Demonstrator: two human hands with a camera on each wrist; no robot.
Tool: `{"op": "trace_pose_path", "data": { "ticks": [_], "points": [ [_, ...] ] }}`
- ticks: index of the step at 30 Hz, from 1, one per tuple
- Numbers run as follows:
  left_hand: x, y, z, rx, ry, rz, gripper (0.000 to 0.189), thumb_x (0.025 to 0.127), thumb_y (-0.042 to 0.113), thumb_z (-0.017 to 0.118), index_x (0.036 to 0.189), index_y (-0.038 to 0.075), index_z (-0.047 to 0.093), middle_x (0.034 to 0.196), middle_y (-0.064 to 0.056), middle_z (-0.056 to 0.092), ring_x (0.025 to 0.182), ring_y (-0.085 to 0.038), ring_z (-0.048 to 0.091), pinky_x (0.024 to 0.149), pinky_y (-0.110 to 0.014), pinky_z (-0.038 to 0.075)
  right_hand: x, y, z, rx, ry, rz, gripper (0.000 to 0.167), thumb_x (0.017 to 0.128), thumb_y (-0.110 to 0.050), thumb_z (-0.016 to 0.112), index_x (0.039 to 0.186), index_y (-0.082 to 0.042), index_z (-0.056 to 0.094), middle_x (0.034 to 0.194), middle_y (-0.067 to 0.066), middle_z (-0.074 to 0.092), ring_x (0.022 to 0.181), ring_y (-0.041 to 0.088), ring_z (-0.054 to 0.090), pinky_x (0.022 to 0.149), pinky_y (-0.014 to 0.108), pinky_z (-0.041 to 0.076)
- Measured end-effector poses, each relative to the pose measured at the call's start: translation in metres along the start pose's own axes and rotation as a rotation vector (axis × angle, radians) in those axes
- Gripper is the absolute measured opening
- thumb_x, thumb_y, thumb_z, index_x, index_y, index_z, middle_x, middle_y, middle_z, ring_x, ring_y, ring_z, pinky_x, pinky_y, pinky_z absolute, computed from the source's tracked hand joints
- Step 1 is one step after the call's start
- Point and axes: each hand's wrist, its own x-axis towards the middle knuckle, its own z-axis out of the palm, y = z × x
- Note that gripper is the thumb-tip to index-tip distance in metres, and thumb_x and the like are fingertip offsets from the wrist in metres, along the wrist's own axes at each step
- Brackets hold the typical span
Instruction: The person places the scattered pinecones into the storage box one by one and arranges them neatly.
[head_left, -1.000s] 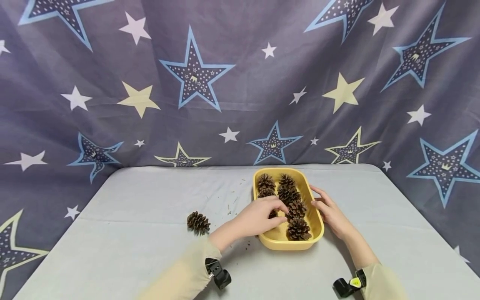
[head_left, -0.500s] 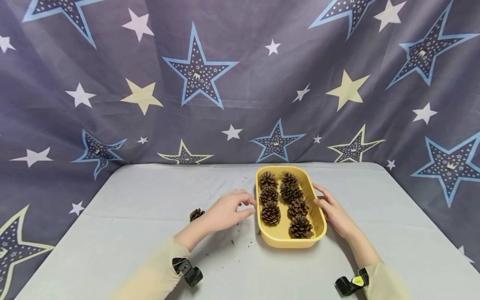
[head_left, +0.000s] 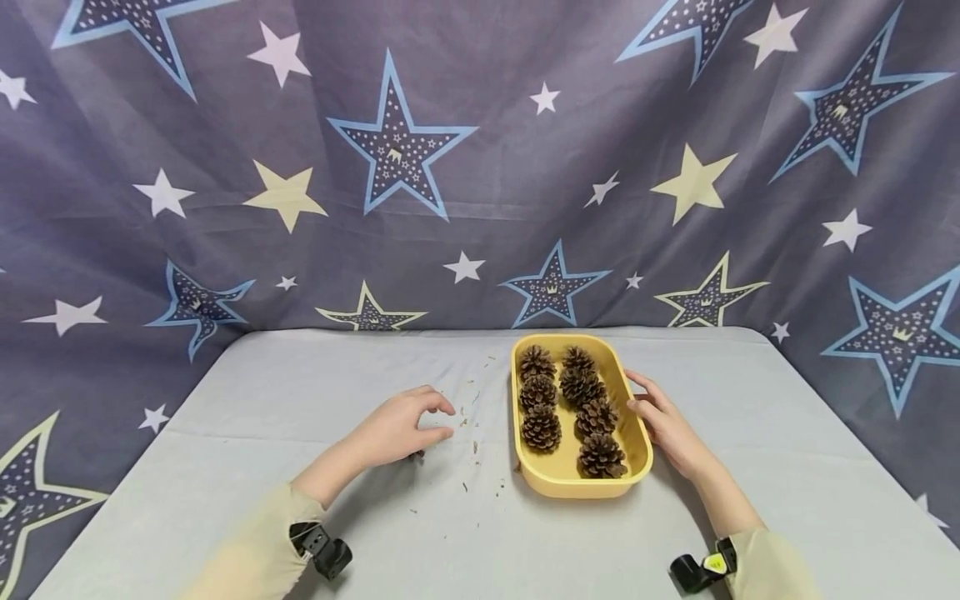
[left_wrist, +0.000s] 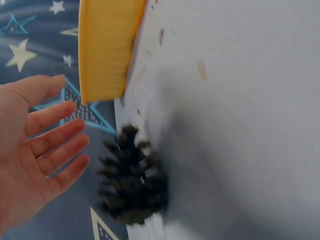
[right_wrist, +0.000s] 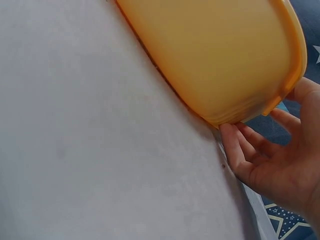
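A yellow rectangular plastic bin [head_left: 577, 488] stands on the table, with several brown pine cones [head_left: 542, 427] in two rows inside. My right hand [head_left: 671, 433] rests its fingers against the bin's right side, touching the outer wall [right_wrist: 215, 60] in the right wrist view. Left of the bin, my left hand [head_left: 393, 427] is above the table with fingers spread and nothing in them. Beneath it lies one loose pine cone [left_wrist: 132, 180], mostly hidden by the hand in the head view. In the left wrist view the fingers and that cone appear apart.
A pale cloth covers the table [head_left: 247, 467]. Small brown bits [head_left: 474, 450] are scattered between the left hand and the bin. Behind the table hangs a grey-purple curtain [head_left: 495, 167] printed with stars. Each wrist wears a small black camera [head_left: 321, 552].
My left hand has come out of the bin and moved left until it is over the loose pine cone. The right hand has stayed against the bin.
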Motion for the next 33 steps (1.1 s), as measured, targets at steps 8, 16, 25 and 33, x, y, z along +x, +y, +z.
{"op": "trace_pose_path", "data": {
  "ticks": [8,16,25,33],
  "points": [
    [-0.016,-0.014,-0.002,0.025,-0.116,-0.009,0.040,0.074,0.031,0.072,0.107,0.012,0.062,0.110,-0.003,0.057,0.109,-0.027,0.052,0.094,-0.046,0.041,0.001,0.003,0.000,0.005,0.003,0.012,0.054,0.095,-0.016,0.040,0.145,-0.013,0.019,0.125,0.027,0.039,0.092,0.009,0.058,0.079,0.033,0.052],
    [-0.022,-0.020,0.001,0.082,-0.143,-0.001,0.042,0.070,0.022,0.075,0.108,0.011,0.062,0.111,-0.003,0.057,0.108,-0.028,0.052,0.095,-0.048,0.039,0.002,0.004,-0.001,0.002,0.015,0.013,0.054,0.095,-0.017,0.040,0.145,-0.014,0.019,0.125,0.025,0.039,0.092,0.009,0.057,0.079,0.033,0.051],
    [-0.020,-0.024,0.000,0.078,-0.124,-0.037,0.044,0.068,0.015,0.075,0.110,0.012,0.061,0.113,-0.006,0.058,0.108,-0.029,0.053,0.096,-0.049,0.039,0.002,0.003,-0.001,-0.004,0.015,0.001,0.054,0.095,-0.017,0.040,0.145,-0.013,0.019,0.124,0.025,0.040,0.091,0.009,0.058,0.078,0.033,0.052],
    [-0.019,-0.027,0.000,0.086,-0.102,-0.026,0.043,0.069,0.012,0.074,0.109,0.009,0.061,0.109,-0.006,0.061,0.105,-0.028,0.055,0.094,-0.047,0.042,0.003,0.003,-0.002,-0.001,0.014,0.004,0.055,0.095,-0.017,0.040,0.145,-0.014,0.019,0.124,0.025,0.040,0.091,0.009,0.058,0.078,0.033,0.052]
  ]
}}
